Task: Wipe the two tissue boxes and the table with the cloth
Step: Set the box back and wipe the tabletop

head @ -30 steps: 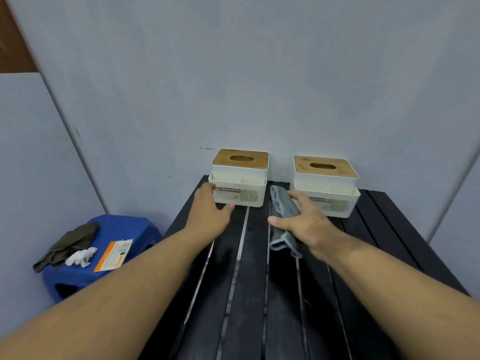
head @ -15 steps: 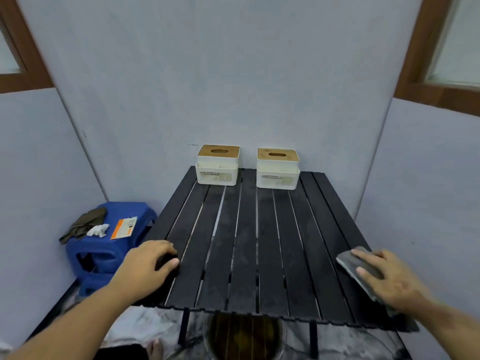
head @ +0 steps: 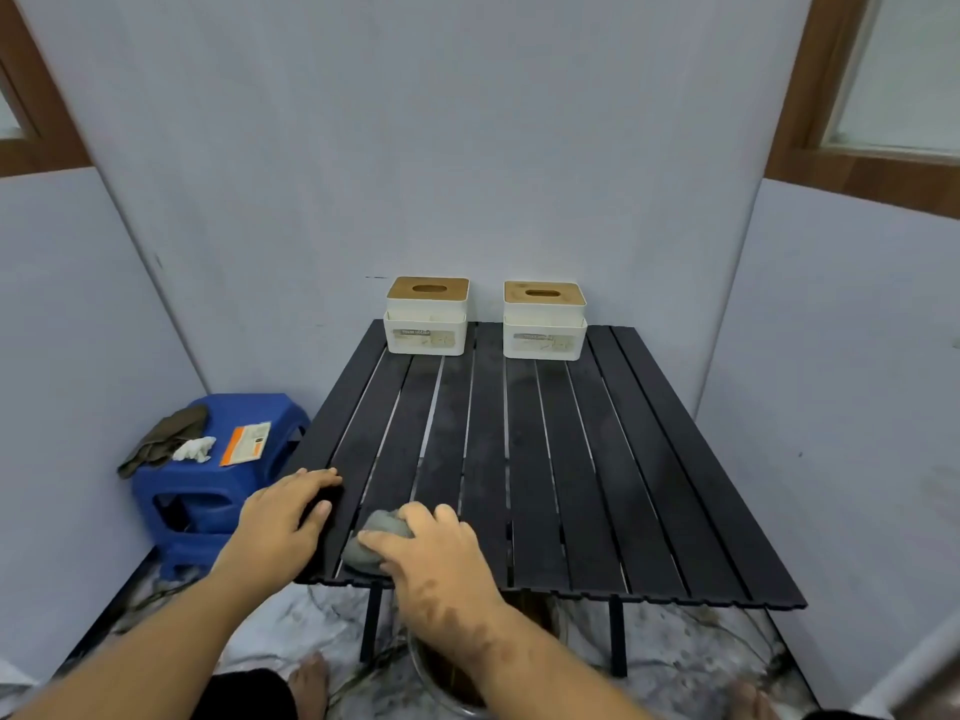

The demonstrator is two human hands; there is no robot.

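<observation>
Risk: slats of black slatted desk [head: 545,459] w/ gaps could snag the bunched grey cloth [head: 375,540] at near-left edge; judged, hard push may rock it. Grey-walled corner, blue plastic stool [head: 208,491] left. Two white tissue boxes w/ wooden lids [head: 427,317] far, well apart from cloth. Left hand [head: 283,517] flat, fingers straight on desk; right hand [head: 431,553] fingers curled on cloth.
</observation>
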